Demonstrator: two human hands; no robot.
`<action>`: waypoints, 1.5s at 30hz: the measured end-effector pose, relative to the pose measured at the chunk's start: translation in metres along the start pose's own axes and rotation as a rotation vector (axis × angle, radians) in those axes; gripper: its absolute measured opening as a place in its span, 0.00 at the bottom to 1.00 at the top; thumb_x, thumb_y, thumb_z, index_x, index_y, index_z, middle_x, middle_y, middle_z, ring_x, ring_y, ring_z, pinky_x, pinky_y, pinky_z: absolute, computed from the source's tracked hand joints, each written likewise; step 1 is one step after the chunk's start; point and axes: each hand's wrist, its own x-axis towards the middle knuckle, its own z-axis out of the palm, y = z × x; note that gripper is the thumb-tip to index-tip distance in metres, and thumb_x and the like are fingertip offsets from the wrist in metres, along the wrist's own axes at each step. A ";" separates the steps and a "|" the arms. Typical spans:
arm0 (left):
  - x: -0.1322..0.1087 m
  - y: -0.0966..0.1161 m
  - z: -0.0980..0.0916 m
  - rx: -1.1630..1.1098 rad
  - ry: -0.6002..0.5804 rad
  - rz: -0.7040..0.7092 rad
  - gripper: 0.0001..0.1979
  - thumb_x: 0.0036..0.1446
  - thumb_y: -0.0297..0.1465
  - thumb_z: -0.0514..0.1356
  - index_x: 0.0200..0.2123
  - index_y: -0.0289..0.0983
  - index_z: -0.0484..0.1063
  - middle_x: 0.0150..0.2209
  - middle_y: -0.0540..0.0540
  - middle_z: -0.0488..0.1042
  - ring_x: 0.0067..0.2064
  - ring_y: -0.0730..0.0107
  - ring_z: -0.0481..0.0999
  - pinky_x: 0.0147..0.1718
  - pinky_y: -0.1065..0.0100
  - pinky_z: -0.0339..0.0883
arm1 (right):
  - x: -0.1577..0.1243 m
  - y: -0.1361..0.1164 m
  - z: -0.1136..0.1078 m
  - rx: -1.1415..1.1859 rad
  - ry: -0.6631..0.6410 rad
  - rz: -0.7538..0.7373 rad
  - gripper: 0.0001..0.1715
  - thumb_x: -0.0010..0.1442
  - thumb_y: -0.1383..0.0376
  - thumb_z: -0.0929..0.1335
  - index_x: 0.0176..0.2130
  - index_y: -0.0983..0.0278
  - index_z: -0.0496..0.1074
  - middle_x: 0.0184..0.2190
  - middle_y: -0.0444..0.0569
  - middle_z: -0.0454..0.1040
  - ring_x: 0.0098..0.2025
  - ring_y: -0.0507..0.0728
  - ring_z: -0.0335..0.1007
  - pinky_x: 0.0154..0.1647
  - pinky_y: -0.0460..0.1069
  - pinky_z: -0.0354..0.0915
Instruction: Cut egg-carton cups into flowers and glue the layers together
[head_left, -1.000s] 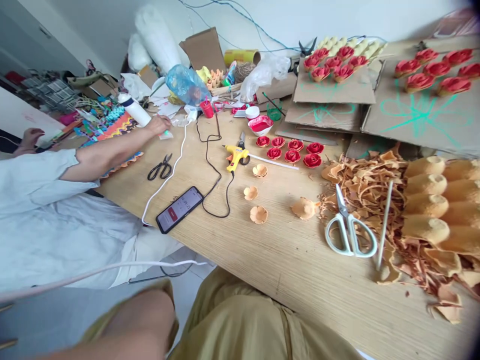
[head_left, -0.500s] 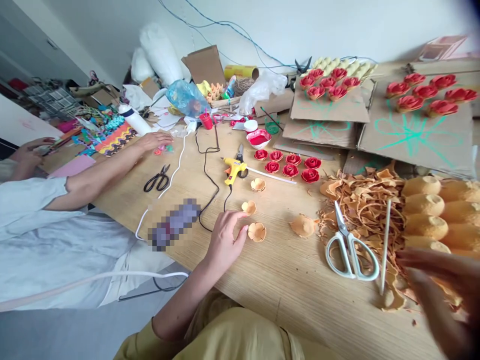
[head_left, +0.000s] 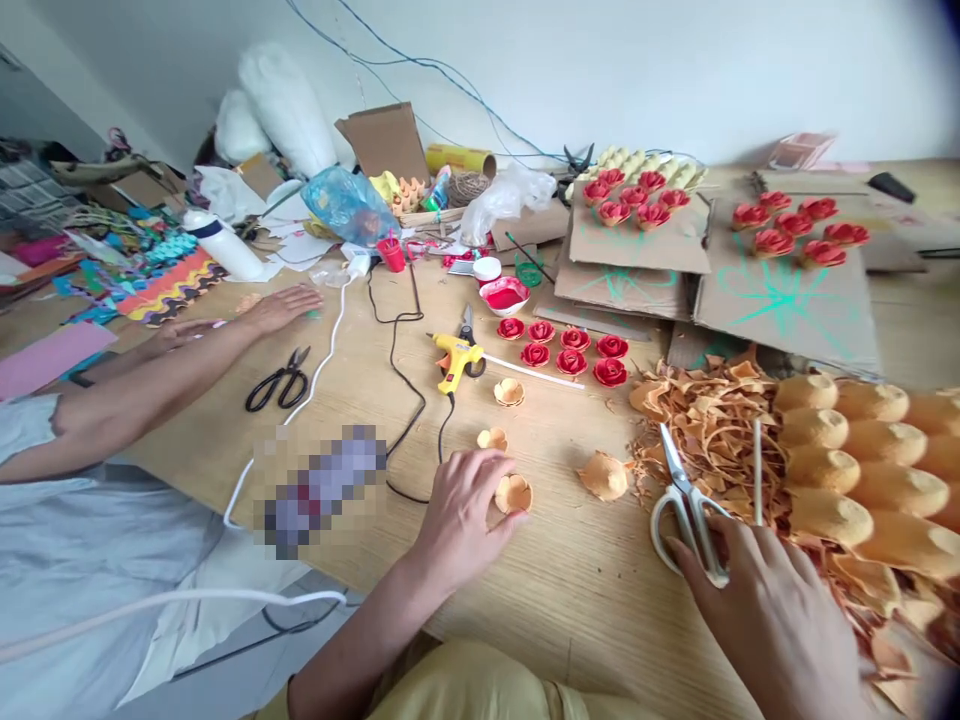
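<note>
My left hand curls around a small orange paper flower on the wooden table, pinching it at the fingertips. My right hand lies over the handles of the white scissors, fingers closing on the loops. The blades point away into a pile of orange paper scraps. A thin white stick lies just right of the scissors. Two more orange flowers and a crumpled orange piece sit between my hands.
A person on the left rests both arms on the table near black scissors. A yellow glue gun, its cord, a phone, red roses, a red paint bowl, orange egg carton and cardboard sheets surround the work area.
My left hand slid right and closed on the orange flower. My right hand came in from the right edge onto the scissors' handles. The view shifted slightly.
</note>
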 end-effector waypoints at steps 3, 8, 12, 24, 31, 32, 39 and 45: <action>-0.003 0.002 0.010 0.036 -0.066 0.030 0.26 0.55 0.30 0.66 0.56 0.43 0.64 0.53 0.43 0.72 0.52 0.52 0.70 0.51 0.49 0.66 | -0.001 0.001 0.003 -0.146 -0.053 0.012 0.19 0.66 0.52 0.61 0.44 0.63 0.70 0.34 0.53 0.74 0.35 0.64 0.72 0.35 0.55 0.65; 0.001 -0.004 0.021 0.032 -0.065 0.075 0.23 0.57 0.27 0.64 0.55 0.42 0.64 0.50 0.42 0.73 0.50 0.53 0.72 0.49 0.51 0.69 | -0.014 0.004 -0.005 -0.063 -0.012 0.034 0.17 0.66 0.53 0.62 0.44 0.62 0.69 0.35 0.51 0.74 0.34 0.61 0.73 0.33 0.53 0.65; 0.007 -0.006 0.022 0.029 -0.017 0.095 0.21 0.59 0.28 0.62 0.55 0.42 0.64 0.49 0.42 0.72 0.50 0.54 0.73 0.50 0.51 0.69 | 0.000 -0.011 -0.007 0.001 0.009 -0.009 0.15 0.67 0.55 0.62 0.45 0.62 0.69 0.36 0.52 0.74 0.35 0.59 0.72 0.33 0.51 0.65; 0.011 -0.011 0.029 0.007 0.090 0.147 0.22 0.62 0.28 0.60 0.58 0.42 0.62 0.50 0.42 0.73 0.51 0.55 0.73 0.51 0.53 0.69 | 0.017 -0.022 -0.010 -0.042 0.076 0.051 0.13 0.65 0.59 0.63 0.45 0.62 0.69 0.35 0.51 0.71 0.37 0.60 0.71 0.38 0.53 0.65; 0.013 -0.014 0.033 -0.021 0.089 0.172 0.21 0.61 0.28 0.60 0.57 0.43 0.63 0.49 0.42 0.73 0.50 0.56 0.73 0.50 0.54 0.69 | -0.036 -0.022 -0.004 -0.054 -0.031 0.001 0.14 0.67 0.57 0.62 0.48 0.62 0.67 0.44 0.56 0.73 0.41 0.62 0.71 0.39 0.53 0.66; 0.013 -0.014 0.033 -0.023 0.094 0.174 0.21 0.61 0.28 0.60 0.57 0.43 0.63 0.49 0.42 0.73 0.51 0.56 0.73 0.50 0.54 0.69 | -0.038 -0.021 -0.001 -0.075 -0.036 0.012 0.15 0.67 0.58 0.62 0.49 0.63 0.67 0.45 0.56 0.72 0.41 0.62 0.71 0.39 0.54 0.66; 0.011 -0.015 0.033 -0.025 0.109 0.178 0.19 0.62 0.28 0.59 0.56 0.41 0.64 0.49 0.42 0.74 0.51 0.57 0.72 0.50 0.55 0.68 | -0.028 0.003 -0.001 -0.155 0.053 0.072 0.19 0.68 0.54 0.60 0.47 0.63 0.69 0.35 0.53 0.72 0.37 0.62 0.70 0.37 0.54 0.65; 0.012 -0.015 0.035 -0.038 0.098 0.167 0.19 0.62 0.27 0.59 0.56 0.41 0.64 0.49 0.42 0.73 0.51 0.57 0.71 0.51 0.56 0.68 | -0.053 -0.003 -0.009 -0.040 0.084 0.111 0.21 0.68 0.49 0.59 0.45 0.61 0.69 0.35 0.53 0.73 0.37 0.63 0.70 0.39 0.55 0.65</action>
